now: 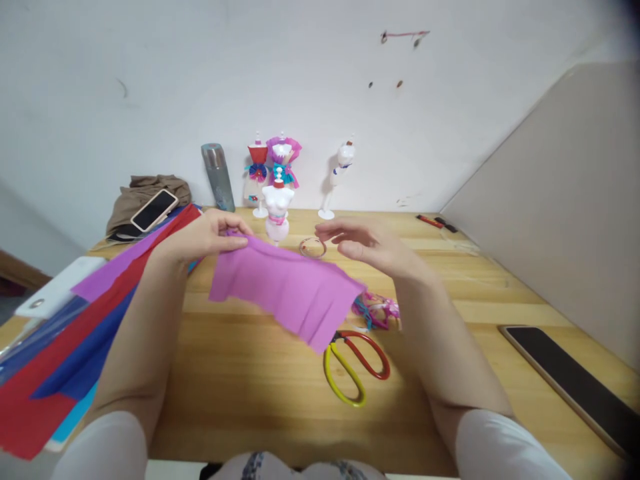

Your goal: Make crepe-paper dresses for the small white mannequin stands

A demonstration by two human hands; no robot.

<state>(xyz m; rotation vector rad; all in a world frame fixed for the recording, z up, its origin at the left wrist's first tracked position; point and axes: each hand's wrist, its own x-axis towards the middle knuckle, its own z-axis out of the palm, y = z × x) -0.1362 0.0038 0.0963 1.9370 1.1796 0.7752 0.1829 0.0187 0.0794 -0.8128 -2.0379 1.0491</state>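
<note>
My left hand (220, 237) pinches the upper left corner of a purple piece of cloth (285, 283), which stretches out to the right above the table. My right hand (363, 243) is apart from the cloth, fingers stretched out with nothing between them. Under the cloth's lower right corner lie scissors (357, 367) with one red and one yellow handle; their blades are hidden. A small white mannequin (277, 203) with a pink band at its waist stands just behind the cloth. Between it and my right hand lies a thin ring-shaped coil (313, 248).
Strips of red, blue and purple cloth (100, 320) cover the left side. Dressed mannequins (257, 170), a bare one (340, 173) and a flask (218, 177) stand by the wall. Colourful scraps (377, 310) lie near my right forearm. A large phone (565, 380) lies at right, a smaller phone (155, 210) at left.
</note>
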